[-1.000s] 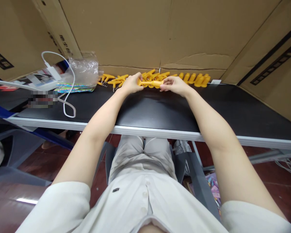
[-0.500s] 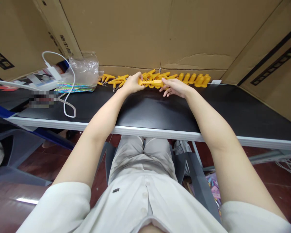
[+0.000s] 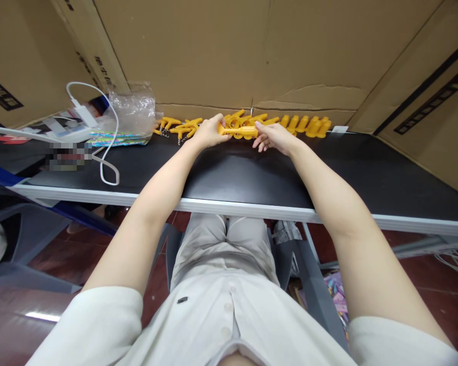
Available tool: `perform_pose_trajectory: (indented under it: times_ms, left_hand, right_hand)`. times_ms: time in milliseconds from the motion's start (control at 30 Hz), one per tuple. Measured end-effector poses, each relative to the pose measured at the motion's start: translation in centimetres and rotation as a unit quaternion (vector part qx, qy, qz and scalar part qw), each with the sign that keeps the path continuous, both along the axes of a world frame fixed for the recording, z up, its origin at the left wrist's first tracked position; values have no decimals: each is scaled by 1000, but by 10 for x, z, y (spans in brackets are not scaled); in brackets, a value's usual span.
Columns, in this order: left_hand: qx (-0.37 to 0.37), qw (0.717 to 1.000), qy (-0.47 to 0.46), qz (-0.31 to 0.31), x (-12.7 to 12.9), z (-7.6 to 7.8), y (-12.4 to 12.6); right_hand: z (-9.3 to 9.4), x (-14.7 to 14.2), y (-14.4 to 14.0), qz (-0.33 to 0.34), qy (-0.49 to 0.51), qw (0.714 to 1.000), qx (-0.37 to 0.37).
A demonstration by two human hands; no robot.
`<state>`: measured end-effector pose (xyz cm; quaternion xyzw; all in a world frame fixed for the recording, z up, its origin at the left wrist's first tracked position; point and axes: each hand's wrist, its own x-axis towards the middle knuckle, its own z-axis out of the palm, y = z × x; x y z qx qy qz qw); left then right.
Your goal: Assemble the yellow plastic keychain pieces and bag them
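Right hand (image 3: 275,137) shifted; yellow pieces (image 3: 307,125) crowd behind.

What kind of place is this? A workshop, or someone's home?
Probably a small assembly or packing bench. Many identical yellow plastic parts line the back of a black worktable, big cardboard boxes wall it in, and both hands work on one yellow piece.

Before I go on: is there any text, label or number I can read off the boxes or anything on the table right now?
Nothing can be quoted with confidence.
Cardboard panel at upper left: a short black printed code, slanted and too small to read.
Cardboard box at far left: black printed marks, cut off, unreadable.
Cardboard at right: black patterned stripes, no legible letters.
Item at the table's left end: blurred out.
Yellow plastic pieces: no visible markings.
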<state>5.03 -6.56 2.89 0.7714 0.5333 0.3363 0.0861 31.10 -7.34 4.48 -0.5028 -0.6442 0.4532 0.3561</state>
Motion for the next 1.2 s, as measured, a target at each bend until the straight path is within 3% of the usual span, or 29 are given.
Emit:
perform_pose_trajectory:
  times_ms: [333,600,1200]
  left_hand:
    - [-11,1000,5,13,1,3,-2]
    - [-11,1000,1,11,0,0,1]
    - [-25,999,3,28,7,7,-11]
  right_hand:
    - [4,3,-6,2,-8,1000,-16]
    - [5,14,-3,8,16,999,46]
    - [2,0,-4,-25,3,999,-21]
